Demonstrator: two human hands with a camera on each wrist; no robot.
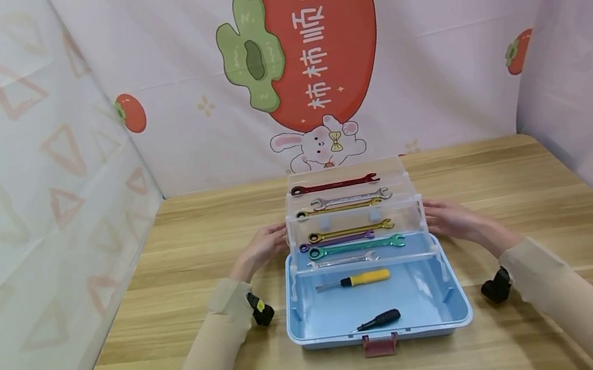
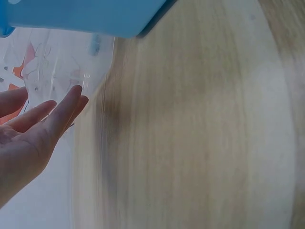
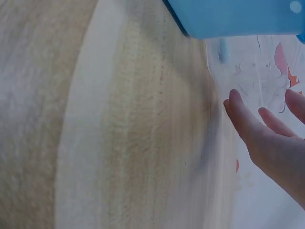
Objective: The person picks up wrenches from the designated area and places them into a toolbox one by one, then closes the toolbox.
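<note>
A blue toolbox (image 1: 344, 313) stands wide on the wooden table, its clear lid and see-through trays (image 1: 355, 217) stepped up toward the back. My left hand (image 1: 267, 247) is at the left side of these clear parts, with extended fingers (image 2: 64, 112) right at the plastic. On the opposite side, my right hand (image 1: 454, 221) has its fingers (image 3: 245, 112) stretched toward the clear plastic; some fingertips are hidden behind it in the head view. The trays hold several wrenches, among them a green wrench (image 1: 357, 247) and a red wrench (image 1: 333, 185).
In the blue base lie a yellow-handled screwdriver (image 1: 370, 277) and a black-handled screwdriver (image 1: 382, 319). A dark red latch (image 1: 380, 345) hangs at the front edge. Printed cloth (image 1: 428, 63) hangs behind the table (image 1: 210, 223) and along its left and right sides.
</note>
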